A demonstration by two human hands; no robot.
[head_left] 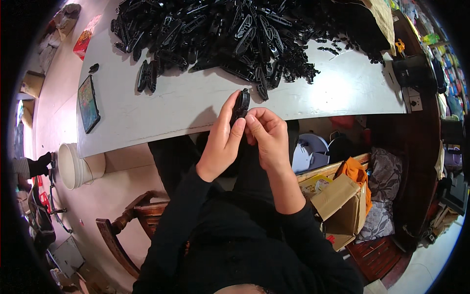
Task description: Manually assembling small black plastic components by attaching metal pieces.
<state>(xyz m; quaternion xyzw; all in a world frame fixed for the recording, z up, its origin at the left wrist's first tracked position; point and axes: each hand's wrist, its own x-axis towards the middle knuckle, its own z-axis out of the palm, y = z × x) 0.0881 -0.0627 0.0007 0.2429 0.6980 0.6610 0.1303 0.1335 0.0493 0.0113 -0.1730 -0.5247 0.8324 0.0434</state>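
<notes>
Over the near edge of the table, my left hand (219,142) holds a long, rounded black plastic part (242,104) upright, between the thumb and the fingers. My right hand (269,134) is closed in a pinch at the lower end of the same part, its thumb and forefinger touching there. Any small piece between those fingertips is hidden. Just beyond my hands, a big heap of similar black plastic parts (215,34) spreads across the table. A couple of them (147,76) lie at its near left edge, and smaller black pieces (299,71) lie along its right side.
The pale grey table (147,117) carries a phone (88,104) near its left edge. A white bucket (73,165) stands on the floor at left, by a wooden chair (127,225). At right are an open cardboard box (338,198) and patterned cushions (384,176).
</notes>
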